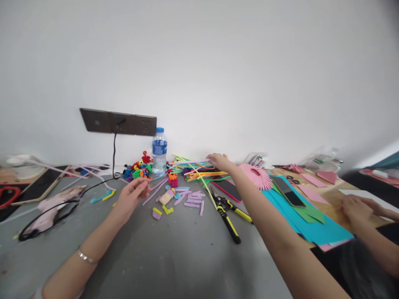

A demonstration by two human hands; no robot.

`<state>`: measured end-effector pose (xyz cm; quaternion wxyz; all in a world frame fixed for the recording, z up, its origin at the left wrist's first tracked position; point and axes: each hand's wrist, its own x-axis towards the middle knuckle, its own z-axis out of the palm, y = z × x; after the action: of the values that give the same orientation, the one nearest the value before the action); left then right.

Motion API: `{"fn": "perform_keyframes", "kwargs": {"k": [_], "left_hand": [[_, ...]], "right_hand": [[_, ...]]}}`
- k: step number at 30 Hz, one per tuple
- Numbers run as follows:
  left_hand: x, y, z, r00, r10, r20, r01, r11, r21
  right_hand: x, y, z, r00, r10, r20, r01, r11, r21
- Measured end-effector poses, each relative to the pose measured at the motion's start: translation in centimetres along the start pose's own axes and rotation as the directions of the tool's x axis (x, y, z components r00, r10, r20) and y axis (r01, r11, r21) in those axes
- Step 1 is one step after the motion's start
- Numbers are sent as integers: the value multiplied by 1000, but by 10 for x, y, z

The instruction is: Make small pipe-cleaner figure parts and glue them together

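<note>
R forearm (280,236) nearest; R hand (218,159) at fuzzy stems (208,175), L hand (131,199) well apart, fingertips together; both grips unclear. Stems prob. best drawn singly.

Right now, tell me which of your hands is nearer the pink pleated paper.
Right. The right hand is at the colourful stems, just left of the pink pleated paper; the left hand is much farther left, past the water bottle.
</note>
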<state>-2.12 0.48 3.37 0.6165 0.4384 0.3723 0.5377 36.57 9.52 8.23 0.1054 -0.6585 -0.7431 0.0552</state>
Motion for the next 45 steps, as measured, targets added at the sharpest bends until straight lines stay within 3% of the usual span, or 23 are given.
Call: {"fn": "perform_keyframes", "kwargs": {"k": [4,11,18,22,28,33,37,40,45], "left_hand": [[-1,2,1,1000,7,-7,-7,1000,14],[0,3,1,999,13,-34,-11,997,75],[4,-1,-7,999,33,-9,-32,989,145],[4,1,-7,999,33,-8,-32,988,153],[3,0,-3,1000,15,4,-15,987,161],[4,2,-7,997,73,19,-76,967,244],[10,9,-21,978,208,27,-197,861,469],[17,11,-35,960,273,69,-244,684,688],[19,7,-46,963,195,184,-248,384,889]], "right_hand": [[-3,4,26,1000,23,-10,-23,1000,-17],[-12,-15,48,987,-100,-126,104,994,29],[1,-44,67,943,-222,-248,240,970,42],[1,-47,75,905,-287,-315,322,945,65],[-1,-38,76,856,-260,-447,342,933,112],[4,-36,58,862,-217,-458,300,947,117],[5,-39,49,911,-208,-357,255,962,92],[2,-44,49,950,-149,-275,178,981,82],[-15,-61,42,965,-109,-238,134,987,93]]}}
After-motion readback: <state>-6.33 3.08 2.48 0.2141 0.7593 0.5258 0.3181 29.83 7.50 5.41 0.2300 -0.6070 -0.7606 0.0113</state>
